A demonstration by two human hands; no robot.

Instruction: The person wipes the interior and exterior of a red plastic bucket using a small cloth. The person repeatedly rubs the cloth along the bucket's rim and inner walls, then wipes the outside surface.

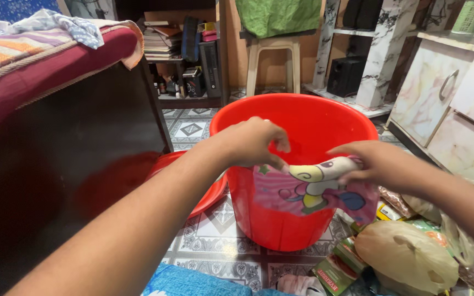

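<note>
Pinching: cartoon cloth held by left hand, right hand | over red bucket rim | risk: slipped grip, cloth dropped onto tiled floor.

Hidden and cut-off parts around the red bucket

The bucket rim's near edge is covered by the pink cartoon cloth and both hands; its inside bottom cannot be seen. The red basin lies mostly behind the left forearm. The plastic bags run off the frame's lower right edge.
</note>
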